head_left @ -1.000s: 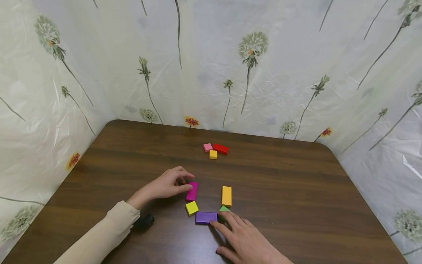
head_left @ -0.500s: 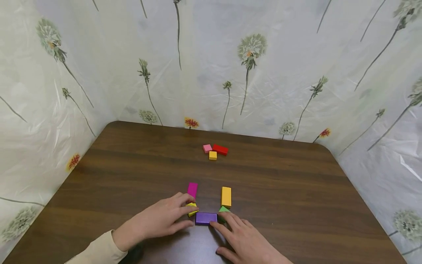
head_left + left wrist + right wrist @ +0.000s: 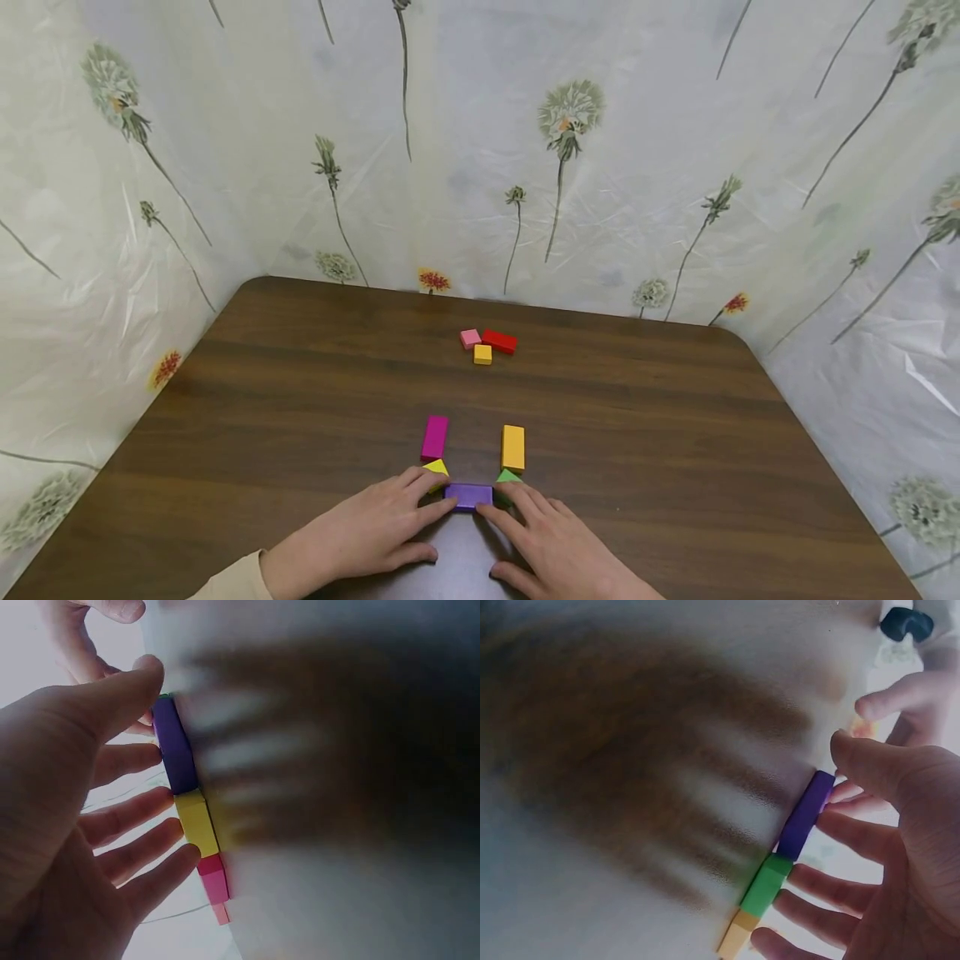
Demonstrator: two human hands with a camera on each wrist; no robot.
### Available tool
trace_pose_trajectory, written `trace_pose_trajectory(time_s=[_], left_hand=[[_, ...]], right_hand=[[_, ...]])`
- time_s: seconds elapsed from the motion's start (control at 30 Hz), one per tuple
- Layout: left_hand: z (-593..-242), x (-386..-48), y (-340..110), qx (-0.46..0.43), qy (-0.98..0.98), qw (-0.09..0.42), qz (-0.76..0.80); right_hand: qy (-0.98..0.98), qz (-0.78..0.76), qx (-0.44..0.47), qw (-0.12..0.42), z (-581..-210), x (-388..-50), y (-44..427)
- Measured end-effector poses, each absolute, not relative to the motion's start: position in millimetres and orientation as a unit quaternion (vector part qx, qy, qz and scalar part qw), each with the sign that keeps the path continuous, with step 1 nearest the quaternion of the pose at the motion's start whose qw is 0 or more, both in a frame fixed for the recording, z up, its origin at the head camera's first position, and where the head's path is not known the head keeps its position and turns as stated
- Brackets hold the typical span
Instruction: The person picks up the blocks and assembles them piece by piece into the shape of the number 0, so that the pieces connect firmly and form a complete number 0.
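A purple block [image 3: 469, 497] lies crosswise near the front of the table, between my two hands. At its left end, fingertips of my left hand [image 3: 375, 525] touch it and a yellow block [image 3: 196, 823], which they partly cover in the head view. My right hand [image 3: 558, 542] rests its index finger on the purple block's right end, its other fingers on a green block [image 3: 766, 886]. Both hands have extended, slightly bent fingers, with thumbs apart from the blocks. Beyond the yellow block lies a magenta block [image 3: 435, 437]; beyond the green one, an orange block [image 3: 513, 447].
Farther back on the brown wooden table [image 3: 637, 400] sit a pink block [image 3: 470, 338], a red block [image 3: 499, 341] and a small orange block [image 3: 483, 355], close together. A flower-patterned curtain [image 3: 450, 167] surrounds the table's back and sides.
My left hand has come away from the magenta block toward me, over the yellow block, and now also reaches the purple block. The right hand has stayed in place.
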State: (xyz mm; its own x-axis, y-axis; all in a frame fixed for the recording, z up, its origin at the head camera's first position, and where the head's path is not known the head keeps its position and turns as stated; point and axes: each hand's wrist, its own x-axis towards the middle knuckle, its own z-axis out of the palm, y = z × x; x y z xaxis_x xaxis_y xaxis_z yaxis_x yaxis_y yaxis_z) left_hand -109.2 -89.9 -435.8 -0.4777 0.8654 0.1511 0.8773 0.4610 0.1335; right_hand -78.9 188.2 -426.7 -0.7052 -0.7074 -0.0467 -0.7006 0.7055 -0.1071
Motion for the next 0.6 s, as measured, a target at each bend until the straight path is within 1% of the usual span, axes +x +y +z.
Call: trace_pose_trajectory(time_s=[0.2, 0.37, 0.43, 0.5, 0.6], left_hand=[[-437, -108, -90, -0.504, -0.859, 0.026, -0.089], [-437, -107, -89, -0.494, -0.864, 0.011, -0.091], [-437, -107, -89, -0.494, -0.864, 0.012, -0.091], [-438, -107, -89, -0.496, -0.864, 0.021, -0.088], [-438, -107, -89, -0.498, -0.862, 0.033, -0.085]], right_hand=[[0.923, -0.047, -0.381, 0.044, -426, -79, 188], [0.925, -0.070, -0.368, 0.069, -423, -81, 187], [0.927, -0.088, -0.359, 0.069, -420, -83, 188], [0.929, -0.107, -0.351, 0.049, -417, -87, 190], [0.932, -0.149, -0.332, 0.002, -413, -98, 194]])
